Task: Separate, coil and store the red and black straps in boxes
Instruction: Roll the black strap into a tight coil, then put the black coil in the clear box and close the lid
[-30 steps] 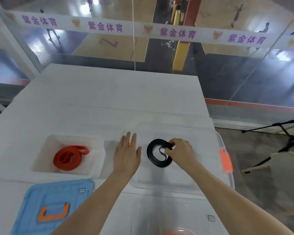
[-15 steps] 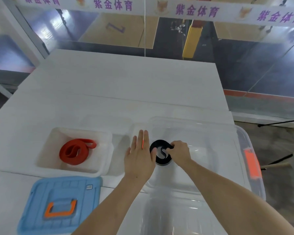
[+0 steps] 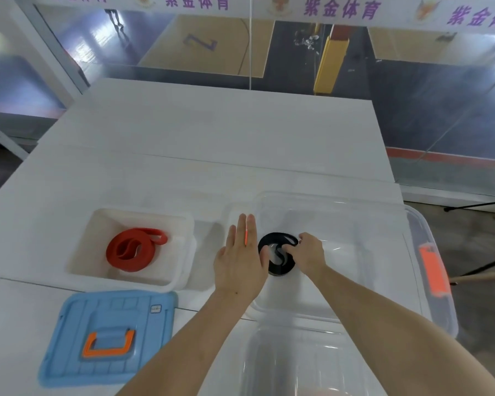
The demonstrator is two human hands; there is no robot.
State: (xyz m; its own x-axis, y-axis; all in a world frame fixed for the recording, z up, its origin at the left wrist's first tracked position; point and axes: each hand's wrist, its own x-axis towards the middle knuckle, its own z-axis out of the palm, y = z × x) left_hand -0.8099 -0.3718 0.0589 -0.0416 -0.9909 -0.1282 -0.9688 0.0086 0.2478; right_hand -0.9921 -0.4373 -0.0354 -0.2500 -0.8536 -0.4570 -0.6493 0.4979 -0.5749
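A coiled red strap (image 3: 133, 249) lies in the small white box (image 3: 183, 232) on the left. The coiled black strap (image 3: 277, 254) sits low inside the large clear box (image 3: 383, 224) on the right. My right hand (image 3: 307, 254) pinches the black coil at its right side. My left hand (image 3: 239, 260) is flat with fingers straight, over the clear box's left rim, its thumb beside the coil's left edge and holding nothing.
A blue lid with an orange handle (image 3: 107, 337) lies on the white table (image 3: 212, 132) in front of the white box. A clear lid (image 3: 306, 364) rests near the front edge. The clear box has an orange latch (image 3: 432, 271) at right. Glass wall beyond the table.
The camera has tilted, shifting the scene. My right hand has lowered the black coil deeper into the clear box, and my left hand has moved closer to it.
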